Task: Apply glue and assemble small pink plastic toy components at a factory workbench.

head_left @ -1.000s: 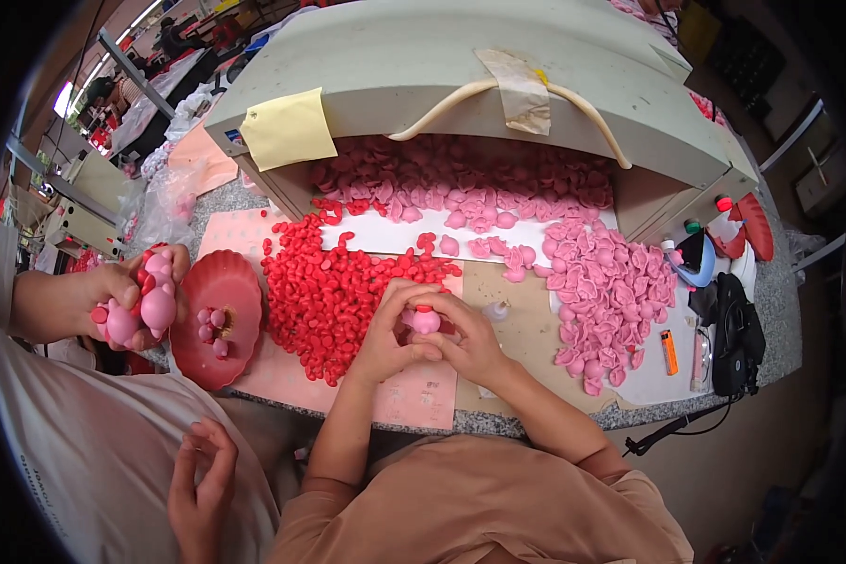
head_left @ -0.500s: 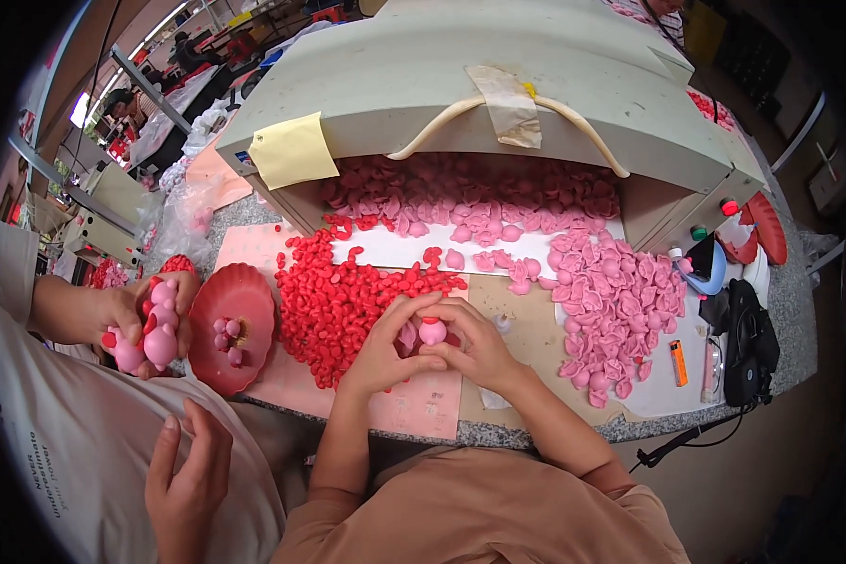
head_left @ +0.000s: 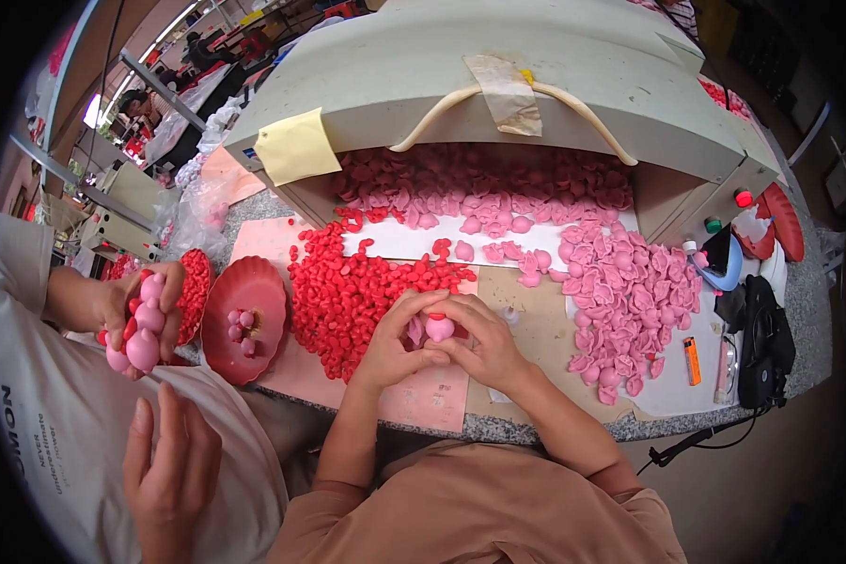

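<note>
Over the front of the table, my left hand (head_left: 395, 348) and my right hand (head_left: 487, 343) meet with fingertips touching. Between them they grip a small pink plastic figure (head_left: 439, 327) with a red piece on its top. Thumbs press from below and fingers curl over from above, hiding part of it. Another pink bit shows inside my left palm; its shape is mostly covered. Just beyond my left hand spreads a heap of small red plastic pieces (head_left: 348, 301). Pink plastic pieces with thin curled edges (head_left: 620, 291) are piled to the right of my right hand.
A grey metal housing (head_left: 395, 85) arches over more pink pieces. At left, a co-worker's hand (head_left: 164, 315) holds several pink-and-red figures beside a red scalloped plate (head_left: 218, 329). An orange lighter (head_left: 692, 361) and a black pouch (head_left: 766, 348) lie at right.
The view has shifted slightly, moving the table rightward in the picture. My hands keep the pink figure between them, and the red piece is now more covered by fingers.
</note>
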A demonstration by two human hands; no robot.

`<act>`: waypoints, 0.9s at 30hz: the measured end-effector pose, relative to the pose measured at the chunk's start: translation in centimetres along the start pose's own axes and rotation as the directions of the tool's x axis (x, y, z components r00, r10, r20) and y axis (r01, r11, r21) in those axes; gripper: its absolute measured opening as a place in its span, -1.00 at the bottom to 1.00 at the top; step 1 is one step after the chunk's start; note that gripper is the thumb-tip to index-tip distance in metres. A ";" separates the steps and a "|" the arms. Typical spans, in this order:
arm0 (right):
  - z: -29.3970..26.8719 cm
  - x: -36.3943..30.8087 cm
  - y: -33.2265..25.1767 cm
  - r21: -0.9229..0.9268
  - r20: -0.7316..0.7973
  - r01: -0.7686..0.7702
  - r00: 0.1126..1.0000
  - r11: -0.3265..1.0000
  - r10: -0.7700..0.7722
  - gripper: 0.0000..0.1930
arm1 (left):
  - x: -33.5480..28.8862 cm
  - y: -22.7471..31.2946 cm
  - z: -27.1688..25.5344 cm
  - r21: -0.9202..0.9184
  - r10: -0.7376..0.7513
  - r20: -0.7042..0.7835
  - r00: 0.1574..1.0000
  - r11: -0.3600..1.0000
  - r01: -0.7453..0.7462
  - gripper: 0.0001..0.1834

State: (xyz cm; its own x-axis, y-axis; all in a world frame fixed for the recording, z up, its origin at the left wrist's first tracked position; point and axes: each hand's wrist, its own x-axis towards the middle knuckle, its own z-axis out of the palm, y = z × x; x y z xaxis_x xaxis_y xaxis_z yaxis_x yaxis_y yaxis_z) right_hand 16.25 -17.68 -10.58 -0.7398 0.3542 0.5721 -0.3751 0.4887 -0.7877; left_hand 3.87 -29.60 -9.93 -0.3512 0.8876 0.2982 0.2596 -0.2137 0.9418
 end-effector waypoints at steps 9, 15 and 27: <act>2.4 -0.8 1.0 0.301 -0.070 -0.297 0.941 0.906 0.331 -0.61 | -0.3 0.1 -0.3 -0.174 -0.028 0.029 0.999 0.984 0.033 -0.11; 3.4 0.6 -0.4 0.344 0.048 -0.304 0.951 0.888 0.307 -0.60 | -2.8 0.9 -3.9 -0.549 -0.129 -0.328 0.936 0.832 -0.077 -0.50; 4.3 1.5 -0.3 0.292 0.091 -0.249 0.968 0.923 0.232 -0.55 | -4.3 1.0 -3.8 -0.497 -0.238 -0.508 0.828 0.866 -0.057 -0.72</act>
State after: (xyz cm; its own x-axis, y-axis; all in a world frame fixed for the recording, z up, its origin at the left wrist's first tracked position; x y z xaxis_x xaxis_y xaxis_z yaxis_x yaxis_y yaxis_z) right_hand 12.83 -20.75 -10.46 -0.8543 0.3842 0.3503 -0.3254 0.1302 -0.9366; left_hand 2.28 -35.18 -9.67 -0.8095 0.5781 0.1021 -0.2025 -0.4382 0.8758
